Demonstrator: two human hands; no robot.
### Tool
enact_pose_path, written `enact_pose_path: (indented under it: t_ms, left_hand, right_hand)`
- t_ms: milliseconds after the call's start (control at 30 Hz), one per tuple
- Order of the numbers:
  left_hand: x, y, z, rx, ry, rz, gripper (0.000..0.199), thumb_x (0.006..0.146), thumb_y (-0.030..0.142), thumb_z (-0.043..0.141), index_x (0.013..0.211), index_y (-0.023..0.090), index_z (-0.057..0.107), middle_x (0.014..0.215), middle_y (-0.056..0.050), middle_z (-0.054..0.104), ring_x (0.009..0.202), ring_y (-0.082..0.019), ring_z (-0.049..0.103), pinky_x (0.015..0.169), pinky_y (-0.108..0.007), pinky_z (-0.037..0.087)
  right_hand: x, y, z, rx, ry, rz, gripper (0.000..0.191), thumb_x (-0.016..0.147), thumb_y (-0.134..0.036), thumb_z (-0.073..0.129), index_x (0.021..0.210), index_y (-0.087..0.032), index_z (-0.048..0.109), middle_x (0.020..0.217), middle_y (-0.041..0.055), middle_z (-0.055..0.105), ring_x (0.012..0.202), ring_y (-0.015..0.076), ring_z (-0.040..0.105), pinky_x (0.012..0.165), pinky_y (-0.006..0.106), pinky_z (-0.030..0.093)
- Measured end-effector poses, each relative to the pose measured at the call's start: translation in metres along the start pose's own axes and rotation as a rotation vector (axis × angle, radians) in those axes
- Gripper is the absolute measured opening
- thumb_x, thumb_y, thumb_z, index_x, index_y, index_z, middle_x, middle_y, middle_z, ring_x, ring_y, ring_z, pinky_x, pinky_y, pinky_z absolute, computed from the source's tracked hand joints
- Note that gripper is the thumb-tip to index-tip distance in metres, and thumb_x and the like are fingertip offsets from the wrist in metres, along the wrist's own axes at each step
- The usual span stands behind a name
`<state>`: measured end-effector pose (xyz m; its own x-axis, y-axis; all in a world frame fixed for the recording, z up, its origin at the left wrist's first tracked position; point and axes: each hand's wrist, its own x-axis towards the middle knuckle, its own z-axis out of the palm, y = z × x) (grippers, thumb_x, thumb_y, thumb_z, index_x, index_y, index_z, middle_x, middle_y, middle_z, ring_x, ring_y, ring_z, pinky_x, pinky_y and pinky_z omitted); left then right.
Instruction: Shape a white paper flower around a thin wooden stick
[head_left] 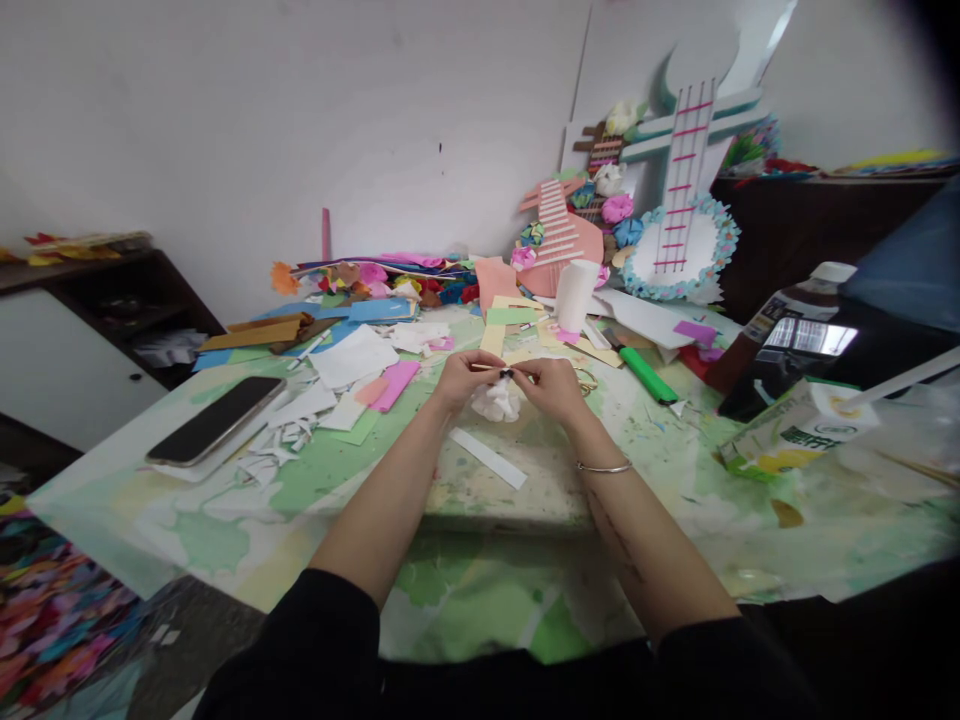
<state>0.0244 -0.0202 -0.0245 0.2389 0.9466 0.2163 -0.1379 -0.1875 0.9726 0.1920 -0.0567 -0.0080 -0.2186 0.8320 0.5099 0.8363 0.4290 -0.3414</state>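
Both of my hands meet over the middle of the table, fingertips almost touching. My left hand [463, 380] pinches the dark gathered end of a white paper flower [496, 402], near what looks like a thin stick. From the other side my right hand [553, 386] also pinches at that dark end. The white ruffled part hangs just below my fingers. A pale paper strip [489, 458] lies flat on the table nearer to me. Gold-handled scissors [586, 381] rest partly hidden beside my right hand.
A phone [217, 420] and paper scraps [289, 438] lie left. A green cutter [646, 374], a drink carton [801, 428] and a dark bottle [787, 320] are right. Behind stand a white roll [577, 296] and decorated paper instruments [681, 200]. The table edge [510, 522] is near me.
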Motion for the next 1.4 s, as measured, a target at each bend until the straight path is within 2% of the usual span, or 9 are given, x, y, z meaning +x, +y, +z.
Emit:
enact_pose_path:
  t_ms: [100,233,367,633,900,1133,1300,1400]
  left_hand:
    - [-0.001,0.003,0.002,-0.039,0.007,-0.005,0.023,0.052,0.023,0.077,0.071,0.013,0.069,0.062,-0.002,0.067,0.054,-0.010,0.056,0.055,-0.022,0.043]
    - [0.000,0.003,0.003,-0.071,0.038,0.016,0.022,0.057,0.028,0.074,0.072,0.013,0.070,0.062,-0.002,0.066,0.053,-0.009,0.055,0.055,-0.022,0.043]
    - [0.002,0.000,0.001,-0.036,0.029,0.032,0.028,0.055,0.026,0.077,0.079,0.012,0.071,0.062,-0.002,0.067,0.051,-0.009,0.055,0.054,-0.023,0.043]
    - [0.002,-0.001,0.000,-0.060,0.053,-0.002,0.028,0.050,0.022,0.078,0.074,0.011,0.070,0.063,-0.004,0.069,0.052,-0.010,0.056,0.055,-0.025,0.045]
    - [0.000,0.002,0.003,-0.150,0.038,-0.030,0.026,0.050,0.016,0.074,0.076,0.012,0.070,0.075,-0.006,0.072,0.061,-0.013,0.061,0.062,-0.026,0.047]
    - [0.000,0.007,0.005,-0.187,0.059,-0.098,0.022,0.055,0.017,0.068,0.077,0.012,0.071,0.059,-0.001,0.066,0.049,-0.010,0.054,0.050,-0.022,0.040]
    - [0.002,0.003,0.003,-0.143,0.091,-0.104,0.026,0.054,0.024,0.074,0.077,0.013,0.072,0.062,-0.003,0.067,0.052,-0.011,0.056,0.051,-0.023,0.040]
    - [0.001,0.003,0.003,-0.149,0.061,-0.099,0.029,0.051,0.022,0.077,0.077,0.012,0.071,0.066,-0.004,0.069,0.055,-0.013,0.058,0.054,-0.024,0.043]
  right_hand:
    - [0.001,0.002,0.001,0.011,0.008,-0.023,0.029,0.085,-0.035,0.048,0.088,-0.024,0.075,0.077,0.0019,0.072,0.063,0.0130,0.058,0.057,0.023,0.033]
    - [0.001,0.003,0.001,0.000,0.023,-0.037,0.029,0.086,-0.035,0.048,0.087,-0.024,0.075,0.072,0.0022,0.070,0.064,0.0130,0.058,0.058,0.023,0.033]
    - [0.002,0.003,0.001,-0.007,0.027,-0.047,0.026,0.085,-0.032,0.049,0.087,-0.024,0.074,0.074,0.0029,0.069,0.069,0.0136,0.058,0.063,0.023,0.035]
    - [0.001,0.004,0.003,-0.037,0.034,-0.067,0.026,0.084,-0.027,0.050,0.094,-0.024,0.073,0.073,0.0033,0.068,0.069,0.0155,0.055,0.065,0.026,0.035]
    - [0.004,0.008,0.005,-0.012,0.051,-0.050,0.022,0.084,-0.027,0.054,0.094,-0.026,0.073,0.077,0.0031,0.070,0.074,0.0154,0.055,0.071,0.028,0.033]
    - [0.003,0.008,0.007,0.055,0.121,-0.022,0.021,0.084,-0.027,0.055,0.095,-0.025,0.073,0.082,0.0029,0.071,0.078,0.0170,0.057,0.073,0.029,0.035]
    - [0.002,0.010,0.010,0.117,0.165,-0.006,0.021,0.083,-0.028,0.055,0.093,-0.022,0.073,0.084,0.0038,0.071,0.079,0.0171,0.058,0.070,0.027,0.040]
    - [0.003,0.011,0.010,0.117,0.194,-0.006,0.020,0.082,-0.027,0.056,0.091,-0.023,0.074,0.082,0.0034,0.071,0.078,0.0172,0.059,0.070,0.027,0.041]
